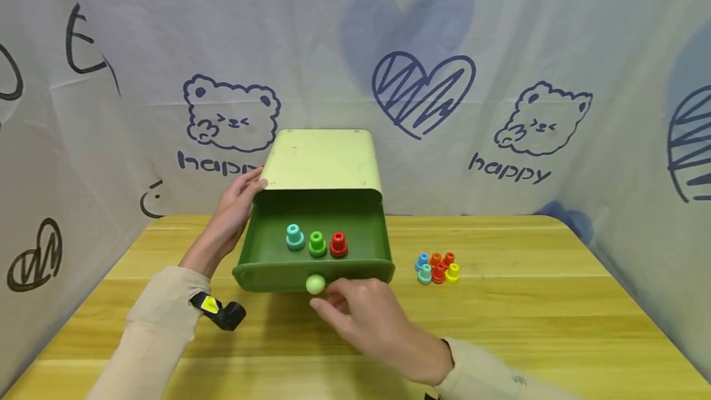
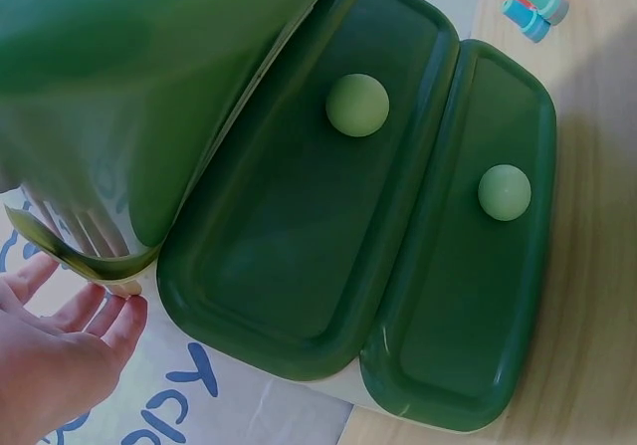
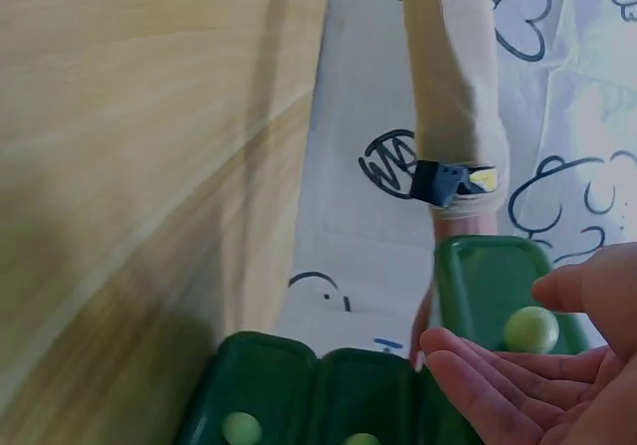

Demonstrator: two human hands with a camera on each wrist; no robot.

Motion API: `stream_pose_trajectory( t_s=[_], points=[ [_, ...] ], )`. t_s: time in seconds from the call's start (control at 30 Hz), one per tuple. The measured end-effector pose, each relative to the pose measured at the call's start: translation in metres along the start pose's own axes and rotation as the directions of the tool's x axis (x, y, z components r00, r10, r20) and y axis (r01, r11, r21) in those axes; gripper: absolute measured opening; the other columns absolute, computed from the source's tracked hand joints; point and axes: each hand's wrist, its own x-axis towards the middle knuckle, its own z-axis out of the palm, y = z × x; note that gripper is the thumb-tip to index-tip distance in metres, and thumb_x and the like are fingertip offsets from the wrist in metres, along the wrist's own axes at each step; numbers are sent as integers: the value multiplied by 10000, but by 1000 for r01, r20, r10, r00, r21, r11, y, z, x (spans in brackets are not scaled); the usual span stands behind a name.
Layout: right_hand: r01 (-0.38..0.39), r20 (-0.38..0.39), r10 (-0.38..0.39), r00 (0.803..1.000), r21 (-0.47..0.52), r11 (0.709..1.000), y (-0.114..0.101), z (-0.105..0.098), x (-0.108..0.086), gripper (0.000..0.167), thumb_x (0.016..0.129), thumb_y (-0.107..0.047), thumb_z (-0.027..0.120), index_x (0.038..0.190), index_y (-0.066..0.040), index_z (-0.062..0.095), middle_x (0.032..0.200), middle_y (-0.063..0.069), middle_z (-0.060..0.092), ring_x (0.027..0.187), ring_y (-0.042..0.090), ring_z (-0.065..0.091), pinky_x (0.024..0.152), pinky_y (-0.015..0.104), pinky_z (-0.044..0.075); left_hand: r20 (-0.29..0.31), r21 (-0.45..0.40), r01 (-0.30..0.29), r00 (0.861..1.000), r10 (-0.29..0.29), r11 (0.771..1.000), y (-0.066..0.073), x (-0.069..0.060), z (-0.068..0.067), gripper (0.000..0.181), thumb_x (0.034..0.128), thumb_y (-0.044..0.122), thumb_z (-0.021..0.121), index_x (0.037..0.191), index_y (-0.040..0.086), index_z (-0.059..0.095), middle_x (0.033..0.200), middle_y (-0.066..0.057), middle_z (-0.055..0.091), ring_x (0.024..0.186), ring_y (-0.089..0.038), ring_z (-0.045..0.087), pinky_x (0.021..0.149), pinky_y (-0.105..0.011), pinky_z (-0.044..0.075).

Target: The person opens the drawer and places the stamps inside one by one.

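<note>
A small chest of drawers (image 1: 324, 156) with a pale yellow-green top stands on the table, its top green drawer (image 1: 263, 276) pulled out. Inside that drawer, a light blue peg (image 1: 295, 237), a green peg (image 1: 317, 244) and a red peg (image 1: 338, 244) stand upright in a row. My left hand (image 1: 236, 202) rests against the chest's left side, fingers extended. Beside the round drawer knob (image 1: 315, 284) is my right hand (image 1: 369, 316). In the right wrist view, its thumb and fingers are spread around the knob (image 3: 531, 330) without a visible pinch.
Several coloured pegs (image 1: 437, 268) stand grouped on the wooden table (image 1: 511, 313), right of the chest. Two lower drawers, the middle one (image 2: 289, 216) and the bottom one (image 2: 458, 256), are closed. A printed cloth (image 1: 322, 29) hangs behind and at both sides.
</note>
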Motion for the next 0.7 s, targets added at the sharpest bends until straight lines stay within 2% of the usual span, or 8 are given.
stream_pose_trajectory(
  t_s=[0.1,0.17,0.3,0.5,0.7],
  points=[
    [-72,-4,72,997,47,996,1,6,2,237,924,-231,672,847,-13,725,744,25,708,648,9,626,589,123,493,-6,-1,7,1000,-7,1000,0,-1,0,666,1002,336,479,1543,76,189,1578,-149,176,1427,-269,185,1162,-408,145],
    [-94,-28,97,995,83,992,1,10,3,235,921,-224,675,836,-12,730,731,25,706,641,-4,620,580,125,492,-8,-2,10,1000,-10,1000,1,-2,0,665,1003,334,478,1543,76,188,1578,-149,178,1425,-268,191,1160,-404,156],
    [-95,-98,110,989,143,985,1,14,5,201,900,-173,692,795,-5,723,688,28,692,601,-14,599,546,138,491,-12,-8,12,1000,-12,1000,1,-2,0,663,1002,330,480,1543,77,191,1577,-148,182,1421,-268,200,1158,-398,169],
    [-84,-182,115,977,171,982,1,13,10,207,888,-177,708,749,-23,711,650,4,674,566,0,588,530,169,495,0,-4,6,1000,-6,1000,2,-1,0,664,1003,328,475,1542,69,187,1576,-152,181,1426,-267,186,1159,-394,167],
    [-102,-191,133,973,162,981,4,10,22,199,891,-186,706,748,-47,712,633,-26,666,561,7,594,531,194,494,10,-14,24,1000,-24,1000,2,-1,-1,669,1000,334,480,1544,79,186,1569,-158,192,1418,-269,207,1149,-375,206]
  ],
)
